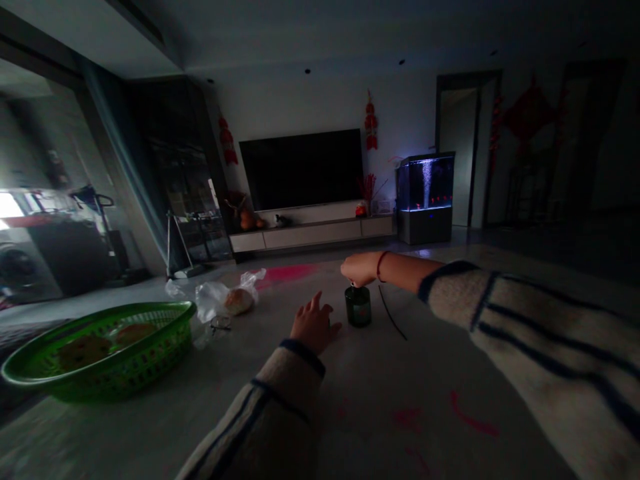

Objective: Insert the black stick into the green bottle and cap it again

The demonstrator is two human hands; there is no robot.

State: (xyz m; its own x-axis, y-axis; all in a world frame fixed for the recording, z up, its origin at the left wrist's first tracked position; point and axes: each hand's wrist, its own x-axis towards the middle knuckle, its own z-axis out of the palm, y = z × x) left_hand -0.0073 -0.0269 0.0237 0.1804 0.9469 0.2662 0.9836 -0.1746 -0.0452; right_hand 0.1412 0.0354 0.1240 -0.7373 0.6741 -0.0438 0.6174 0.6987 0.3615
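Note:
A small dark green jar (358, 307) stands upright on the pale table (380, 400). My right hand (358, 269) hangs just above it, fingers pinched down onto its top; what they pinch is too small to make out. My left hand (313, 327) rests on the table just left of the jar, fingers spread and holding nothing. Both arms wear cream sleeves with dark stripes, and a red cord circles my right wrist.
A green plastic basket (30, 377) with round food items sits at the left. A clear plastic bag (213, 297) with a bun lies beyond it, keys beside it. A thin dark stick (393, 313) lies right of the jar. TV, cabinet and lit aquarium (426, 187) stand behind.

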